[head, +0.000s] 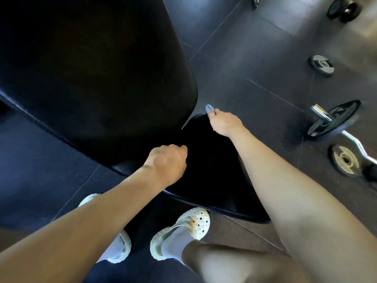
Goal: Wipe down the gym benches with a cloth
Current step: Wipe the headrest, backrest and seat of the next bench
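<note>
A black padded gym bench fills the left and middle: a large back pad [91, 78] and a smaller seat pad [210, 170] below it. My right hand [224, 123] sits at the far edge of the seat pad and grips a small blue cloth [209, 108], of which only a tip shows past the fingers. My left hand [167, 163] is curled into a fist over the gap between the two pads, and nothing shows in it.
Dark rubber floor tiles [255, 58] surround the bench. At the right lie a curl bar with a plate [334, 117], loose weight plates [321, 65] [344, 159] and a dumbbell [344, 9]. My feet in white clogs [183, 231] stand at the bench's near end.
</note>
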`<state>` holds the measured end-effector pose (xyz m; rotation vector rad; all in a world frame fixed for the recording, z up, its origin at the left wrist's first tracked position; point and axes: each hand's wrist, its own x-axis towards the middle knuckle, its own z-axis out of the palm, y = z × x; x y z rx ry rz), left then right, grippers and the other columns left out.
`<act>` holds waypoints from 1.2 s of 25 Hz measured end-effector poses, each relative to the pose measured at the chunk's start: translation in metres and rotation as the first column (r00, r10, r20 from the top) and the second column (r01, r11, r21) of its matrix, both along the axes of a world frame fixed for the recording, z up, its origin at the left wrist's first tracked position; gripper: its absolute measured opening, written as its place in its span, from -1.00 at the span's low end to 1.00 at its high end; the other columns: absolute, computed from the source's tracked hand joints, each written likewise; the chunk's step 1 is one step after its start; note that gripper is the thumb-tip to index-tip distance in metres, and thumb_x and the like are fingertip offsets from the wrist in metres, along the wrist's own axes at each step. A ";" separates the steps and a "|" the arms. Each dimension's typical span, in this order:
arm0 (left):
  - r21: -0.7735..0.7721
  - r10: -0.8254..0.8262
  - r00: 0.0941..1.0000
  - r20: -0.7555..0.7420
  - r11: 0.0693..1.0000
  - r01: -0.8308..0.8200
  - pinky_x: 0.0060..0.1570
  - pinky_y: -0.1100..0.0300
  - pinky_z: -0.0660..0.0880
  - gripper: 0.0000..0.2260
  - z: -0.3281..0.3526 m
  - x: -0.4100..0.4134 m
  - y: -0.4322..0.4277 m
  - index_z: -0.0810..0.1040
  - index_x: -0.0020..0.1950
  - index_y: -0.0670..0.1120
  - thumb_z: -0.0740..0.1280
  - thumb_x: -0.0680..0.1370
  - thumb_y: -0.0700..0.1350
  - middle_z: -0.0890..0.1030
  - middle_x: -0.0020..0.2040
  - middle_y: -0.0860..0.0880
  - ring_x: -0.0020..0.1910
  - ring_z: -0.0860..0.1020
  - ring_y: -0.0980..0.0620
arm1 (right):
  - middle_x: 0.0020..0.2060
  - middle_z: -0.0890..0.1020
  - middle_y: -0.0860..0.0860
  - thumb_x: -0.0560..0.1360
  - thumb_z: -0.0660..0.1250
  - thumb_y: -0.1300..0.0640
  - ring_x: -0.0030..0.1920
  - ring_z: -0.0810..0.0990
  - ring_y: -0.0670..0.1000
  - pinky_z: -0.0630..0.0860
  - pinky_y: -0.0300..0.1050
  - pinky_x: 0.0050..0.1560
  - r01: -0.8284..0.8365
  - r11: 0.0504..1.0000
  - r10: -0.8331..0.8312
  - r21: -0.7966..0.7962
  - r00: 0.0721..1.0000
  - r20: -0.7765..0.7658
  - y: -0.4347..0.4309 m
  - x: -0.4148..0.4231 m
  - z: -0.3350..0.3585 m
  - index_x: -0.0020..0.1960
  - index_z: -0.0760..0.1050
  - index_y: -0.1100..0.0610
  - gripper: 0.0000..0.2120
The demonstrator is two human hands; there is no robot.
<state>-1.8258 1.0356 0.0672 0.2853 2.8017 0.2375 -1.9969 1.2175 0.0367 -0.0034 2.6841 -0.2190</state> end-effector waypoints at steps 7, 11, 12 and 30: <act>0.041 0.020 0.999 -0.050 0.999 -0.018 -0.08 0.06 0.52 -0.75 0.009 -0.005 0.025 0.51 0.24 -0.10 0.26 0.64 0.00 0.51 0.17 -0.09 0.19 0.49 -0.13 | 0.27 0.56 0.20 0.65 -0.25 -0.24 0.27 0.52 0.31 0.37 0.15 0.13 0.076 0.997 -0.074 0.025 0.994 -0.077 0.042 0.046 0.019 0.44 0.37 0.11 -0.34; 0.183 0.029 0.997 -0.068 0.983 -0.016 0.20 -0.02 0.53 -0.67 0.015 -0.012 0.044 0.49 0.36 -0.08 0.27 0.64 0.00 0.45 0.29 -0.08 0.28 0.43 -0.10 | 0.14 0.61 0.21 0.70 -0.18 -0.16 0.12 0.57 0.29 0.38 0.08 -0.03 0.100 0.987 -0.083 0.127 0.988 -0.131 0.082 0.097 0.043 0.37 0.38 0.13 -0.46; 0.196 0.021 0.998 -0.054 0.980 -0.010 0.21 -0.01 0.52 -0.67 0.014 -0.012 0.047 0.48 0.38 -0.09 0.26 0.64 -0.02 0.45 0.31 -0.08 0.28 0.44 -0.10 | 0.12 0.61 0.20 0.70 -0.17 -0.14 0.10 0.57 0.28 0.39 0.09 -0.04 0.106 0.983 -0.085 0.147 0.986 -0.142 0.088 0.106 0.044 0.35 0.38 0.14 -0.49; 0.128 -0.088 0.996 -0.033 0.987 0.092 0.30 0.04 0.48 -0.59 0.002 -0.006 0.045 0.37 0.52 -0.05 0.21 0.68 -0.02 0.44 0.41 -0.05 0.37 0.44 -0.06 | 0.17 0.58 0.16 0.71 -0.06 0.01 0.11 0.58 0.25 0.48 0.12 0.09 0.004 0.992 0.029 0.127 0.966 -0.258 0.084 0.113 0.036 0.38 0.38 0.16 -0.61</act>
